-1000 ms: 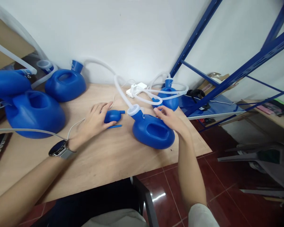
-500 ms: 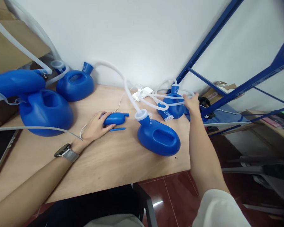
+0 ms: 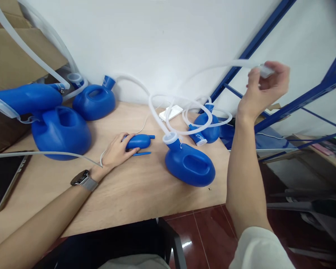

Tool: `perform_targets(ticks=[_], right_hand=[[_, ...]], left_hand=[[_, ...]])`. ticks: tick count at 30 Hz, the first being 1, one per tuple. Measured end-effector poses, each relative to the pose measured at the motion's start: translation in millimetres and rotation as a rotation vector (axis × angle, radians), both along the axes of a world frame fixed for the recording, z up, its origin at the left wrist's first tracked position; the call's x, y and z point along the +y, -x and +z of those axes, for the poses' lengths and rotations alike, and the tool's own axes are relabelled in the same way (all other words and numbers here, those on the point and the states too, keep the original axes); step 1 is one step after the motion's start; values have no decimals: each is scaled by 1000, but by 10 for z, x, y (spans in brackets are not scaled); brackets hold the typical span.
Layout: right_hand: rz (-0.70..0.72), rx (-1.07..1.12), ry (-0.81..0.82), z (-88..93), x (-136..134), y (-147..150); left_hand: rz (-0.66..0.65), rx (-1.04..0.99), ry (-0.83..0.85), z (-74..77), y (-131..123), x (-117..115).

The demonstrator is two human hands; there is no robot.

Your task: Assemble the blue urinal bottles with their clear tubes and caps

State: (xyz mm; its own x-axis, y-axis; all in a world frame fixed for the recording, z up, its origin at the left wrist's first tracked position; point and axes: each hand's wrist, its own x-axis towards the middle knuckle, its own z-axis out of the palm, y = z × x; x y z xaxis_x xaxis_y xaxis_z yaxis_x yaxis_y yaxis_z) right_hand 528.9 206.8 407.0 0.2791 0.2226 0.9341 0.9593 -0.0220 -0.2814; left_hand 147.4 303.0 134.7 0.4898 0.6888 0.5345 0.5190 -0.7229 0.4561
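My left hand [image 3: 116,150], with a watch on the wrist, lies on the wooden table [image 3: 123,186] with its fingers curled round a small blue bulb [image 3: 139,141]; a thin blue stick [image 3: 142,153] lies just in front of it. My right hand [image 3: 264,86] is raised high at the right, pinching the end of a white translucent tube [image 3: 212,68]. That tube hangs in loops down toward a blue jug [image 3: 189,165] with a white collar. A smaller blue bottle [image 3: 207,124] wrapped in tube coils sits behind that jug.
Three more blue jugs [image 3: 61,130] with white hoses crowd the table's far left. A dark tablet [image 3: 2,179] lies at the left edge. A white power adapter [image 3: 170,112] sits by the wall. Blue shelving bars [image 3: 296,101] rise at the right, over red floor tiles.
My right hand left the front jug, reached to the coils by the small bottle, then rose up and right with the tube end. My left hand closed on the bulb.
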Motion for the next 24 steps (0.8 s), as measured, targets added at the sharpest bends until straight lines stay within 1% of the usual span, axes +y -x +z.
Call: perform_targets(ticks=[1,3,4,5,6,8,9,10,11,12,13,14,15,17,18,19,21,23,24], right_hand=[[16,-12,-93,74,-56,174],[85,-69,-211,165,-173,525],[175,-133,-239,181,-225,690],[270,-226,-289,177,-268,844],[344,-332,-304,153,-300,983],[459,-517,-249,48,-330,1219],[543,-530,-137,-32,-330,1317],[680,-456,-60,-128,-320,1402],[824,-380,68,-236,-300,1478],[918,-316,247,-351,-270,1544],[960,-306,400,-469,-232,1606],[920,-321,565,-584,-186,1664],[806,-375,728,-690,-136,1723],[573,-540,968,-862,-34,1849],[478,-613,1043,-924,11,1916],[414,-669,1083,-969,50,1985],[334,-713,1114,-1018,109,2114],[294,-694,1140,-1030,153,2215],[274,-673,1157,-1026,173,2249]], left_hand=[[9,-7,13,0,2,-1],[25,-30,35,8,10,-4],[35,-52,45,17,14,-7],[52,-87,52,29,19,-10],[77,-131,56,44,23,-15],[138,-236,47,80,32,-28],[170,-291,36,98,37,-36],[201,-342,25,114,41,-44],[232,-388,20,126,46,-49],[265,-433,25,132,51,-50],[299,-471,40,132,57,-45],[331,-500,62,124,64,-33],[362,-523,90,108,72,-13],[423,-557,151,61,91,45],[458,-570,181,35,101,78],[494,-583,214,11,112,109],[562,-619,262,-15,132,149],[584,-655,215,1,148,144],[566,-670,144,25,155,125]])
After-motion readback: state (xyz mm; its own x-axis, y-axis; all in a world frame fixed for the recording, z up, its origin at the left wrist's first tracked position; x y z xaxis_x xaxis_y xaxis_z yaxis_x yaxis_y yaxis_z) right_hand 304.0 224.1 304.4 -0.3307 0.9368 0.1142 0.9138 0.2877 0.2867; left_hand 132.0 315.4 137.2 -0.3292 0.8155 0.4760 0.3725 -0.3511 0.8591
